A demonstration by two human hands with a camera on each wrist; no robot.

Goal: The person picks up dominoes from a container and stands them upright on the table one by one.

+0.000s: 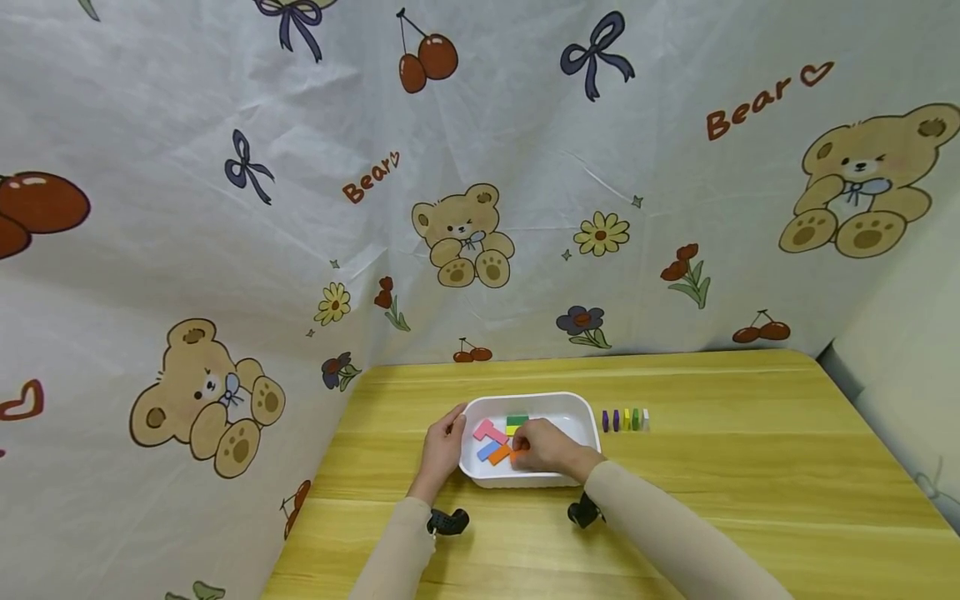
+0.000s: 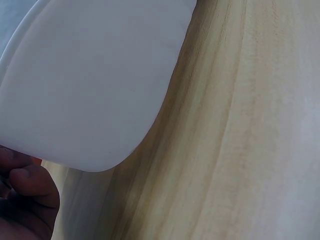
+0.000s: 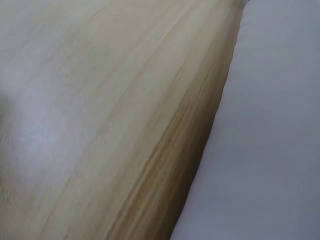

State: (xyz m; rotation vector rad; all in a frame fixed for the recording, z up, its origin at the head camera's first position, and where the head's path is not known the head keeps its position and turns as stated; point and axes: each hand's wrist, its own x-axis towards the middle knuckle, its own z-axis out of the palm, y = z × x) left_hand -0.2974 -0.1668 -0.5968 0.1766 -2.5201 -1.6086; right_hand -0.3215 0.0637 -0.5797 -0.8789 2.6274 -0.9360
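Observation:
A white plastic tub (image 1: 588,417) stands on the table and has small flat rectangular blocks in it. My left hand (image 1: 442,446) grips the tub's left end at the rim; in the left wrist view that hand's (image 2: 30,192) curled fingers sit right at the white wall (image 2: 95,90). My right hand (image 1: 546,446) reaches into the tub from the right, its fingertips pinching an orange block (image 1: 517,458). Close by lie another orange block (image 1: 499,454), a blue block (image 1: 487,451), pink blocks (image 1: 491,432), a green block (image 1: 517,420) and a yellow block (image 1: 512,431). The right wrist view shows none of the hand's fingers.
To the right of the tub, several small blocks stand in a row: purple (image 1: 605,421), another purple (image 1: 617,420), yellow (image 1: 627,419), green (image 1: 636,419) and white (image 1: 646,419). A bear-print cloth (image 1: 525,325) hangs behind and left of the wooden table (image 1: 720,467).

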